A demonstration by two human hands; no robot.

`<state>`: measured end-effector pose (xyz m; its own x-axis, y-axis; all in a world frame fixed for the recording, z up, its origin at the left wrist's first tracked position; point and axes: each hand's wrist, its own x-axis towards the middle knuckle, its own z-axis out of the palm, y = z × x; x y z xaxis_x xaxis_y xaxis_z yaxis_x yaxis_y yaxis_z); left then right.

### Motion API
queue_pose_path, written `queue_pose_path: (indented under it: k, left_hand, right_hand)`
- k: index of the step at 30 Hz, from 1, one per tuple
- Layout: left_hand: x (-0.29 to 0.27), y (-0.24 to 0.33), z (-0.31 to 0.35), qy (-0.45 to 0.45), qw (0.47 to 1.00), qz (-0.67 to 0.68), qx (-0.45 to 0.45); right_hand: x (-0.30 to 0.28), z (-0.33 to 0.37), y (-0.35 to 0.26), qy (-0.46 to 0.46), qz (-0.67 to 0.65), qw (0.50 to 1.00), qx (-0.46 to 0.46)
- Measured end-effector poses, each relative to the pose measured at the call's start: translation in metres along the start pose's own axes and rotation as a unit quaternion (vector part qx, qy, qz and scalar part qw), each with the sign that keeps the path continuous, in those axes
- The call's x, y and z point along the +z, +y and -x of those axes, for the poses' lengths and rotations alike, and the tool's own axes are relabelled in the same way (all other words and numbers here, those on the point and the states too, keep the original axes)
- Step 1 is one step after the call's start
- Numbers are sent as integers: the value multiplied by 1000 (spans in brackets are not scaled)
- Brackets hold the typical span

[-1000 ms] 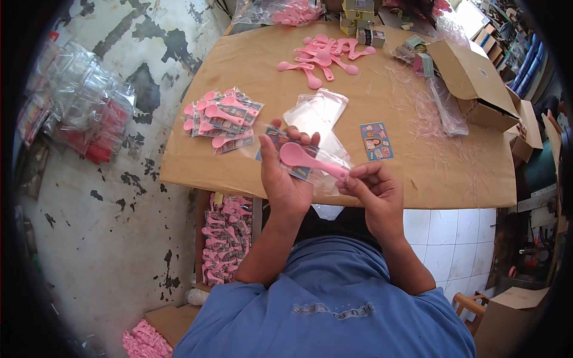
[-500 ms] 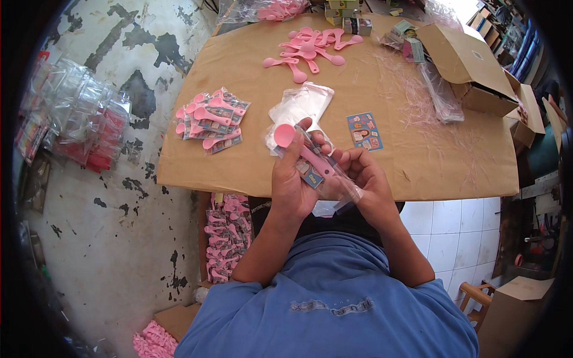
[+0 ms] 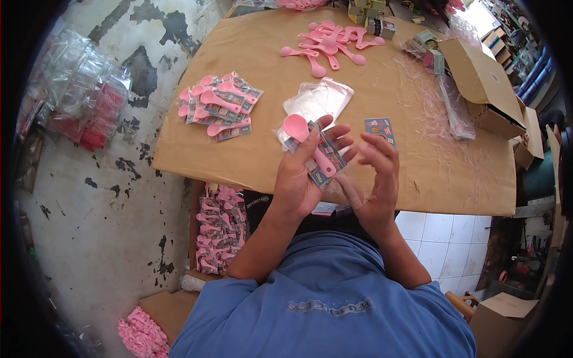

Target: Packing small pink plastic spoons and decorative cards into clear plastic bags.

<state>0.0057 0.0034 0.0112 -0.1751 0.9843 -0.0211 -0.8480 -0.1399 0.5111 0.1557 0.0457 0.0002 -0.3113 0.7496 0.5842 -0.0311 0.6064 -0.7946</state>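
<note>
My left hand [image 3: 301, 176] holds a clear plastic bag with a pink spoon [image 3: 305, 140] and a printed card inside, above the near edge of the brown table [image 3: 406, 161]. My right hand [image 3: 377, 173] is beside it with fingers spread, touching the bag's lower right edge. Just beyond the bag lie a stack of empty clear bags [image 3: 319, 100] and a small printed card [image 3: 380, 128]. A pile of packed spoon bags [image 3: 218, 107] sits to the left on the table. Loose pink spoons [image 3: 331, 45] lie at the far side.
An open cardboard box [image 3: 483, 83] and clear wrap scraps are at the right of the table. Small boxes [image 3: 373, 15] stand at the far edge. Bagged goods [image 3: 77, 95] lie on the floor at left; more pink packs [image 3: 219, 227] sit under the table.
The bagged spoon has swung from lying across both hands to upright in my left hand. My right hand has let go and opened its fingers.
</note>
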Motion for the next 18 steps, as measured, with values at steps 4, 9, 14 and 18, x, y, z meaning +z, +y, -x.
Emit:
queue_pose_path:
  k: [4,9,14,18]
  left_hand:
    - [-3,11,-5,10,1000,11,-11]
    - [-1,26,-8,-8,997,50,-51]
    - [-1,24,-13,-51,990,77,-105]
    - [-9,17,-14,-57,985,51,-153]
  right_hand:
    - [-19,-7,-1,-88,79,975,-190]
    - [-35,-17,0,-60,17,997,-38]
    - [-19,-35,-1,-124,197,966,-116]
    - [-11,-43,-2,-155,191,953,-179]
